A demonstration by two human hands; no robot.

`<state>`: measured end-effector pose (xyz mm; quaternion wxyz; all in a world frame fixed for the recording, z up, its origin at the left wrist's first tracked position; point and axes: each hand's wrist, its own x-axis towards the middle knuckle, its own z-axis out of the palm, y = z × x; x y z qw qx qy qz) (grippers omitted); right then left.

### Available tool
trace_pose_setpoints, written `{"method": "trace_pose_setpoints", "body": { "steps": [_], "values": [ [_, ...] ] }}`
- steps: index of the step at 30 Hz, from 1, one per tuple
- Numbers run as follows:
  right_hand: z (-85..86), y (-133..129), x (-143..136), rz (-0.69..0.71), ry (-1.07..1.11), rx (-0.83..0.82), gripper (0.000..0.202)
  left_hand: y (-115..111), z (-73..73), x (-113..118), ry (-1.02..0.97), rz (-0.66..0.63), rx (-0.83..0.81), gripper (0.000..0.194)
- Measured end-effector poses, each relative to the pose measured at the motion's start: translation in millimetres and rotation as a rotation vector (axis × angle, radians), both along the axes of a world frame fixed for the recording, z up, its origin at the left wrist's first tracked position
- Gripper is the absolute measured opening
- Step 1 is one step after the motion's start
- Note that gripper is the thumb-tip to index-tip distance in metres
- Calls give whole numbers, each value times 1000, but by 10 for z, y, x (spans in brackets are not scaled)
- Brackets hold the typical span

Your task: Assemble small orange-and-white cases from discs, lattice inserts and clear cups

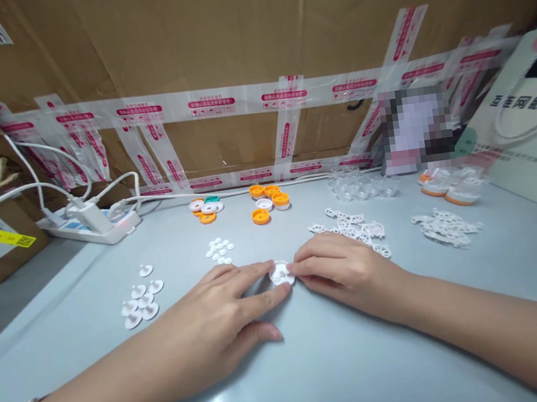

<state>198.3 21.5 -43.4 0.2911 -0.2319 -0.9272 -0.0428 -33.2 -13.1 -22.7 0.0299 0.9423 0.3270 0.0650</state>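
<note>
A round white plastic piece [281,273] with small raised parts lies on the table between my two hands. My left hand [236,307] reaches in from the left, fingers spread, with its index and middle fingertips on the piece's left and lower edge; the thumb rests apart from it. From the right, my right hand [339,267] has its fingers drawn together in a pinch at the piece's right side. What lies between those fingertips is too small to make out. Small white rings [219,250] lie beyond my left hand, and white gear-like parts [351,229] beyond my right.
White discs with pegs [147,299] lie at left. Farther back are orange and white rings [260,216], clear cups [360,185] and assembled orange-white pieces [454,186]. More white parts [447,228] lie right. A power strip [94,227], cardboard box [227,35] and paper bag [526,127] border the table.
</note>
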Motion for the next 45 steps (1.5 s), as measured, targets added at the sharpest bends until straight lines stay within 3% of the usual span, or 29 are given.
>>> {"method": "trace_pose_setpoints", "body": {
  "steps": [13, 21, 26, 32, 38, 45],
  "values": [
    [6, -9, -6, 1, -121, 115, 17, 15, 17, -8, -11, -33, -1, 41],
    [9, -25, -2, -1, -132, 76, 17, 23, 24, -13, -1, -42, -5, 41],
    [23, -23, -11, -9, -77, -37, 18, 27, 11, -20, 4, -41, -19, 41],
    [56, -10, -20, -61, 31, -290, 20, 44, 33, -34, -23, -56, -50, 40],
    [104, -54, -9, -18, 21, -478, 24, 141, 66, -122, -32, -140, -137, 38],
    [106, -75, 29, -45, 50, -571, 28, 206, 93, -185, -177, -113, -176, 38]
  ]
}}
